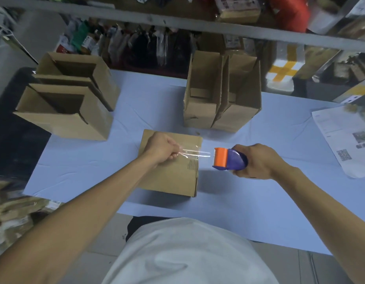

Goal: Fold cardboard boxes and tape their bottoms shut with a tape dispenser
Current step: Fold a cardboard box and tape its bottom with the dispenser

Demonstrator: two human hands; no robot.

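A folded cardboard box (173, 177) lies bottom-up on the pale blue table (259, 201) in front of me. My left hand (162, 149) hovers over its top and pinches the free end of a clear tape strip (195, 154). The strip stretches rightward to an orange-and-blue tape dispenser (228, 158). My right hand (257, 160) grips the dispenser just past the box's right edge, above the table.
Two open boxes (71, 111) stand at the left rear, two more (220, 103) at the centre rear. A printed paper sheet (345, 144) lies at the right edge. Cluttered shelves run behind the table.
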